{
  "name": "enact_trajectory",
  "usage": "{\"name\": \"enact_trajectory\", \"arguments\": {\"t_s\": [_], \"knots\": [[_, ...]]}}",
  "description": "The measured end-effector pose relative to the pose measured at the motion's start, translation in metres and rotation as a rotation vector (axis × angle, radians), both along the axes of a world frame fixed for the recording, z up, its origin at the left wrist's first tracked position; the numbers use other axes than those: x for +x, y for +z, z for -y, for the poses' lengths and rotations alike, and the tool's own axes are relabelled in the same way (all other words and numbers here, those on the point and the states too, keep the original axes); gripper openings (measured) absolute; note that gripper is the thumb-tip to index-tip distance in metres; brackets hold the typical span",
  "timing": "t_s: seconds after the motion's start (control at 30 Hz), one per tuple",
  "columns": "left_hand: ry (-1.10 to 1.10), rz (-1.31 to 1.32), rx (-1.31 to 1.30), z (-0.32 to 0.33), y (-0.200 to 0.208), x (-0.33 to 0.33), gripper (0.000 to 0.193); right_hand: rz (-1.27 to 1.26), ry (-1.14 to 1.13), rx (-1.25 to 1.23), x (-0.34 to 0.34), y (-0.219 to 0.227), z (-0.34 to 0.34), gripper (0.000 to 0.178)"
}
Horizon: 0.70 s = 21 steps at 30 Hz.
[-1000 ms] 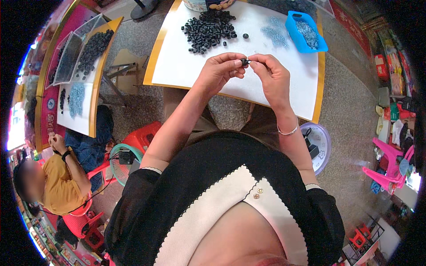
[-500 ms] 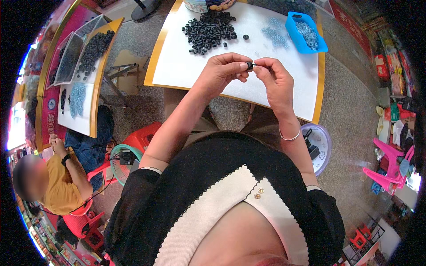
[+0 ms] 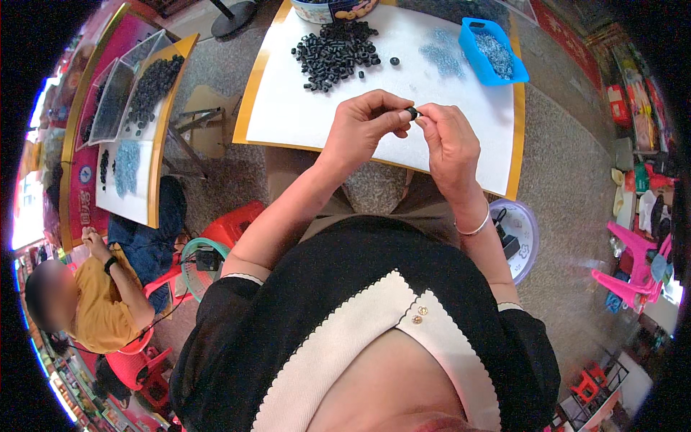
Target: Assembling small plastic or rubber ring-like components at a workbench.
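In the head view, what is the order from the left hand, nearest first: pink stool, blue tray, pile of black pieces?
From the left hand:
1. Pile of black pieces: ahead, on the white tabletop.
2. Blue tray: same tabletop, far right.
3. Pink stool: off the tabletop, farther right.

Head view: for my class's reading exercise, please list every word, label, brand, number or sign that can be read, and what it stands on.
Pink-red, gold-edged panel, left: white characters below a round emblem; wording not copied here.
Round blue tub with cookie pictures, top edge: cut off; any wording too small to read.
Red and yellow packages, right: too blurred to read.
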<state>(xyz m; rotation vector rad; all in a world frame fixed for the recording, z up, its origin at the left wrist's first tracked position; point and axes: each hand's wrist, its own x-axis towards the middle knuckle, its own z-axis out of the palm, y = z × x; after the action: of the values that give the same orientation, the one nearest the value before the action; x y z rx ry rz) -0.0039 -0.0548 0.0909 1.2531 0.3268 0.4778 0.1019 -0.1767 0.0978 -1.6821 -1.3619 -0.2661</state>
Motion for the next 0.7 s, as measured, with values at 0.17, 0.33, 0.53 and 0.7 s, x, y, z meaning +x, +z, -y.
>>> {"name": "enact_trajectory", "arguments": {"t_s": [0.17, 0.33, 0.53, 0.7], "knots": [[-0.058, 0.032, -0.244, 0.003, 0.000, 0.000, 0.015, -0.410, 0.018, -0.008, -0.007, -0.002, 0.005, 0.011], [-0.060, 0.062, -0.380, 0.010, 0.006, 0.002, 0.014, -0.354, 0.002, -0.001, -0.004, 0.004, 0.007, 0.012], [-0.055, 0.037, -0.305, 0.007, 0.011, -0.002, 0.013, -0.126, 0.047, -0.031, -0.001, 0.013, 0.009, 0.010], [-0.071, 0.029, -0.254, 0.009, 0.015, -0.002, 0.014, 0.063, 0.071, -0.052, 0.004, 0.019, 0.012, 0.012]]}}
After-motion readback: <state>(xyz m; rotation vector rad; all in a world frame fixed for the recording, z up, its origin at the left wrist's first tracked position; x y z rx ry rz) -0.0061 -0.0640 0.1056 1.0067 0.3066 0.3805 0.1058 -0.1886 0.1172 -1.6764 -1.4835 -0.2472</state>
